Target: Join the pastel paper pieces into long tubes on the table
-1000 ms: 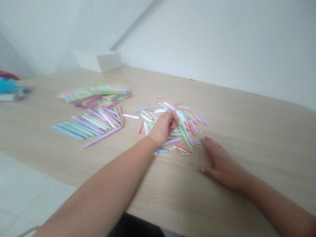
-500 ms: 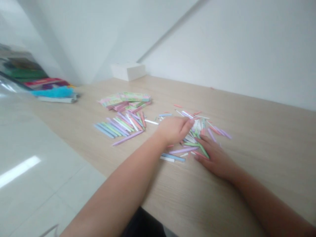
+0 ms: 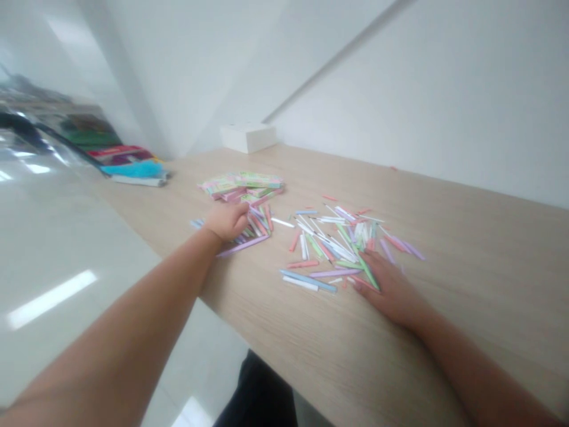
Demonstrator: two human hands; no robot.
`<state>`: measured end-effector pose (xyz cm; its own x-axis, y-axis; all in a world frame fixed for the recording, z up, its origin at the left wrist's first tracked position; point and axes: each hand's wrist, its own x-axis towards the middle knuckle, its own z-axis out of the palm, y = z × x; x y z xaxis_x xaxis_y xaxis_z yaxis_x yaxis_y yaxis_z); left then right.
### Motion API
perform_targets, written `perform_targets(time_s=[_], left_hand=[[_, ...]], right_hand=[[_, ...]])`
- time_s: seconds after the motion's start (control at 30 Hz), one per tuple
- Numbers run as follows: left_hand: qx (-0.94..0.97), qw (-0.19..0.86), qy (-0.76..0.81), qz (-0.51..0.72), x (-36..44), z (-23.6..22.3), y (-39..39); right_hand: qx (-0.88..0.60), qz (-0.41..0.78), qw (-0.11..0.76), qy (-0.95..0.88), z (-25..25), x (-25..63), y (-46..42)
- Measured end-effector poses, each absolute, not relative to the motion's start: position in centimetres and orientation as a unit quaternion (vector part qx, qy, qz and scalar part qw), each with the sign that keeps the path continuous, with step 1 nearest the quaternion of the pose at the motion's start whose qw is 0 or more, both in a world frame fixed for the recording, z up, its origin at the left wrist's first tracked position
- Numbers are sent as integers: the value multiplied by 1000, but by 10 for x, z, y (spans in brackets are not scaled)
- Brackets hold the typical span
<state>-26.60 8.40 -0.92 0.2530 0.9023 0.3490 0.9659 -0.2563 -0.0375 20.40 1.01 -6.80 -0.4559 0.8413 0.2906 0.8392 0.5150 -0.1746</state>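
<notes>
My left hand (image 3: 226, 220) is over a group of pastel pens (image 3: 245, 244) on the left side of the table, its fingers curled closed. Whatever it holds, if anything, is hidden behind the hand. Flat on the table rests my right hand (image 3: 387, 287), thumb and fingers apart, at the near right edge of a loose spread of pen parts. A green pen barrel (image 3: 367, 270) lies between its thumb and fingers. Thin white pen refills (image 3: 326, 242) and coloured barrels are scattered in that spread. A blue barrel (image 3: 308, 280) lies at its near side.
Flat pastel boxes (image 3: 258, 179) are stacked behind the pens. A white box (image 3: 249, 139) stands at the back by the wall. Blue and red packages (image 3: 136, 169) lie at the far left corner of the wooden table (image 3: 347, 350). Tiled floor shows at left.
My left hand has moved left from the scattered pen parts to the pen group, uncovering the refills. My right hand has stayed in place. The camera view has shifted slightly.
</notes>
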Motion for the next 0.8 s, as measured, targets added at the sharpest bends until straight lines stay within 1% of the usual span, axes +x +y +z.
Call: perform_targets(time_s=[0.1, 0.23, 0.37, 0.43, 0.5, 0.57, 0.63, 0.7, 0.8], left_hand=[[-794, 106, -590, -102, -274, -20, 88], [-821, 88, -560, -68, -271, -21, 96], [-834, 118, -535, -58, -267, -14, 100], [-828, 156, -533, -83, -263, -9, 98], [-798, 188, -555, -140, -253, -4, 93], [-748, 197, -598, -210, -237, -2, 83], [-694, 194, -645, -254, -216, -5, 69], [-675, 165, -673, -253, -196, -13, 54], [-708, 111, -668, -199, -181, -32, 40]], right_hand=[[-494, 2, 164, -854, -67, 204, 10], [-487, -2, 158, -859, -68, 205, 11], [-489, -7, 155, -859, -69, 205, 11], [-492, -8, 154, -857, -69, 205, 11], [-493, -7, 151, -857, -68, 204, 11], [-493, -5, 149, -857, -67, 204, 11], [-491, -3, 150, -858, -67, 204, 12], [-489, -2, 153, -859, -68, 204, 13], [-487, -2, 157, -859, -68, 204, 12]])
